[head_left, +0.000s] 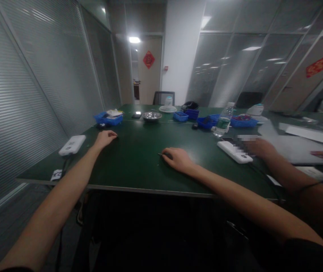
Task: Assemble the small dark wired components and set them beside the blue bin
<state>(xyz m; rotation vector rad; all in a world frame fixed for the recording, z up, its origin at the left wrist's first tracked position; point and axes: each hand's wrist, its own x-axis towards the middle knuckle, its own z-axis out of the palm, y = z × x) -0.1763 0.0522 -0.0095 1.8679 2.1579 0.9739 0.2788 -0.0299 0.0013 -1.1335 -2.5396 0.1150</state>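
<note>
My left hand (105, 138) rests at the left of the green table (138, 166), fingertips pinched together. A tiny dark bit shows at those fingertips, too small to name. Further right and nearer the front edge, my right hand (179, 159) lies low on the tabletop, its fingers curled around a small dark object (167, 155). From that object a thin, light tip points left; the rest is covered by my fingers, so its kind is unclear. Bare tabletop lies between the two hands.
A white power bank (73, 145) lies left, another white device (234, 151) right. Behind stand a metal bowl (152, 117), a blue tray (108, 120), a small blue basket (181, 116) and a water bottle (224, 121). Another person's hand (260, 148) is close on the right.
</note>
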